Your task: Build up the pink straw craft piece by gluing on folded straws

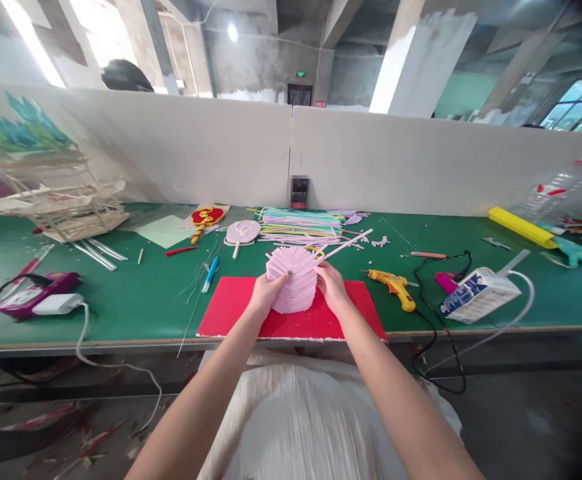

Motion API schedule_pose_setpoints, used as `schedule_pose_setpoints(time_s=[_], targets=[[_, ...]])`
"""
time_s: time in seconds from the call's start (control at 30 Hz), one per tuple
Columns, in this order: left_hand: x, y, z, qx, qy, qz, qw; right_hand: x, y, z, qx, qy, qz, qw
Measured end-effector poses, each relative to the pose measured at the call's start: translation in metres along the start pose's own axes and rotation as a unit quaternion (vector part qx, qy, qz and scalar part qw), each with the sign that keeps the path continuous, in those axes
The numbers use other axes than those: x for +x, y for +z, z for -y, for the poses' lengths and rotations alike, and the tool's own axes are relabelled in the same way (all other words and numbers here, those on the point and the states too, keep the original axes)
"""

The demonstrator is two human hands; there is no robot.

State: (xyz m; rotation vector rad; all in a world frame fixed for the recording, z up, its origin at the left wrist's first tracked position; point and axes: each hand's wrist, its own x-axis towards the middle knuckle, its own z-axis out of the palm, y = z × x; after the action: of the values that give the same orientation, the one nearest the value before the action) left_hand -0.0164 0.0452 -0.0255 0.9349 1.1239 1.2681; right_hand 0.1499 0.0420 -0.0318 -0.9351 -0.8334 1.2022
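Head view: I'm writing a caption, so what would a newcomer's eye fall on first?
Probably the ribbed lilac piece at the centre, held between the left grip and the right grip above a bright red board. Then the turquoise leafy shape on the pale stick structure at far left, and the yellow glue gun right of the board.

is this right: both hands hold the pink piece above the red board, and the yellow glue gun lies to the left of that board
One thing is off: the yellow glue gun lies to the right of the red board, as the head view shows. The left hand and right hand do hold the pink piece above it.
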Motion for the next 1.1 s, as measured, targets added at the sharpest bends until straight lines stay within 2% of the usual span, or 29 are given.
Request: schedule_pose_setpoints(time_s=[0.43,1.1], targets=[[-0.0014,0.0003,-0.0017,0.005,0.000,-0.001,1.000,-0.0014,0.0002,0.0020,-0.021,-0.028,0.001,0.999],[0.0005,-0.0002,0.0015,-0.001,0.004,0.000,1.000,0.0008,-0.0015,-0.0015,-0.022,-0.024,0.010,0.999]])
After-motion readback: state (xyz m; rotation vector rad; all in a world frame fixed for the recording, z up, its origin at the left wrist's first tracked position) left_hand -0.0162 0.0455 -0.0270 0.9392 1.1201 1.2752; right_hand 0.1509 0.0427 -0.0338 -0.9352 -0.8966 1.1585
